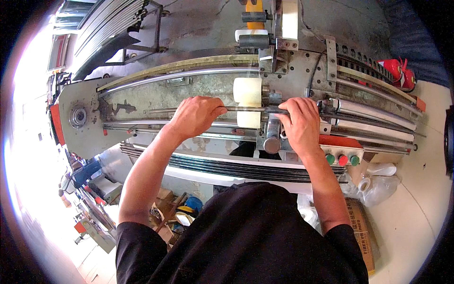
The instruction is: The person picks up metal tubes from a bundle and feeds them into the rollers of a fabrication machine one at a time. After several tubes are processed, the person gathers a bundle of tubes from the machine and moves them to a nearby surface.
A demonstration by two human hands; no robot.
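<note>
A long thin rod [241, 109] lies crosswise over the machine, metallic on its left length and darker toward the right. It passes over two cream-coloured rollers [247, 89], touching or just above the gap between them. Left of the rollers, my left hand [195, 116] pinches the rod between thumb and fingers. To their right, my right hand [301, 122] has its fingers closed around the darker part, beside a metal bracket with a round knob [271, 145]. The rod's far right end is hard to separate from the machine's bars.
The grey machine bed [137, 102] carries long metal rails [165, 75]. A box with green and red buttons [343, 158] sits near my right forearm. Several black rods [246, 171] lie in a trough before me. Red fire extinguishers [399, 73] and a cardboard box [355, 215] stand at the right.
</note>
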